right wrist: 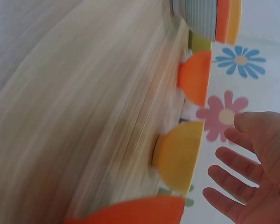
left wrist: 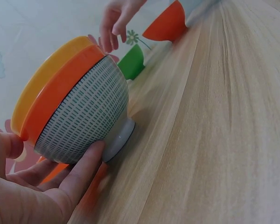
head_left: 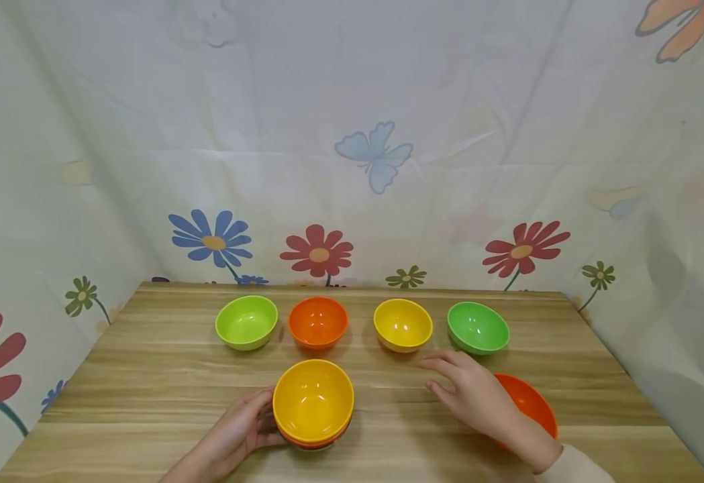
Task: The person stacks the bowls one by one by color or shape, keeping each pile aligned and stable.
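Observation:
My left hand [head_left: 237, 429] grips a stack of nested bowls from its left side. On top is a yellow bowl [head_left: 313, 400], inside an orange bowl [left wrist: 60, 93], and both sit in a white bowl with green dashes [left wrist: 84, 116] at the bottom. In the left wrist view the thumb lies by the rims and the fingers reach round the patterned bowl's side. My right hand [head_left: 478, 396] hovers over the table with extended, spread fingers and holds nothing. Its forearm partly hides an orange bowl [head_left: 528, 399] in the head view.
Along the back of the wooden table [head_left: 146, 376] stand a lime green bowl [head_left: 247, 323], another orange bowl [head_left: 318, 323], another yellow bowl [head_left: 403, 326] and a green bowl [head_left: 478, 329]. A flower-printed cloth [head_left: 376, 215] hangs behind and at both sides.

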### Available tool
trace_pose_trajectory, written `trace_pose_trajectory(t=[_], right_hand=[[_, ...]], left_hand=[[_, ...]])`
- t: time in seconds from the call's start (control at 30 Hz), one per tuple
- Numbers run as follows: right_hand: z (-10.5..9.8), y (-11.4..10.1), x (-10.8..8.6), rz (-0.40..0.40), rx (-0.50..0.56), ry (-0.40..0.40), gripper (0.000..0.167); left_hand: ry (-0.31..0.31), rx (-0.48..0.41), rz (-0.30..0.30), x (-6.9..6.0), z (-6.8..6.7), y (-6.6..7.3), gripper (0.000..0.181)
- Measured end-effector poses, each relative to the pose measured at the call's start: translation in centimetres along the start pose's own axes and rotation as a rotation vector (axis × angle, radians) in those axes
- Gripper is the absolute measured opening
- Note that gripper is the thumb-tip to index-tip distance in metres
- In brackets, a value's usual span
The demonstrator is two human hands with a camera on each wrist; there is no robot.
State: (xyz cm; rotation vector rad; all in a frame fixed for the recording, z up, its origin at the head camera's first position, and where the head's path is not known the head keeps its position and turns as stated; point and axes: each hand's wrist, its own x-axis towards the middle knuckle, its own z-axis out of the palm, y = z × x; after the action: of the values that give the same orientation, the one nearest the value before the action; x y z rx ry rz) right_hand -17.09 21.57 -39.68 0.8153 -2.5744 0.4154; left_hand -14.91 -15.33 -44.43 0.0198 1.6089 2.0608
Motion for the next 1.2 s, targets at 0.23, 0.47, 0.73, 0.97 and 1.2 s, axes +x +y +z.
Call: trace_pose_trajectory(t=[0.23,0.47,0.73,0.97,1.2], right_hand=[[-0.4,1.6,-1.7,0.033,-0.03,0.053,0.035],[-0.9,2.9,-3.3,0.1,-0.037,0.077,0.036],[-1.4,4.4,-4.4,0.178,-0.05,0.05,0.034],[-1.9,5.7,-5.3,0.182,-0.071,0.082,0.04],[-2.7,6.6,-6.0,0.301,-0.083,0.018,0.04]], left_hand=[[-0.002,0.002,-0.006,0.0,0.0,0.0,0.053],[0.002,0.004,-0.005,0.1,0.0,-0.1,0.052],[-0.004,-0.001,-0.003,0.1,-0.1,-0.1,0.053],[-0.001,-0.001,-0.013,0.1,0.0,-0.1,0.055],[0.009,0.0,-0.026,0.2,0.1,0.1,0.055]])
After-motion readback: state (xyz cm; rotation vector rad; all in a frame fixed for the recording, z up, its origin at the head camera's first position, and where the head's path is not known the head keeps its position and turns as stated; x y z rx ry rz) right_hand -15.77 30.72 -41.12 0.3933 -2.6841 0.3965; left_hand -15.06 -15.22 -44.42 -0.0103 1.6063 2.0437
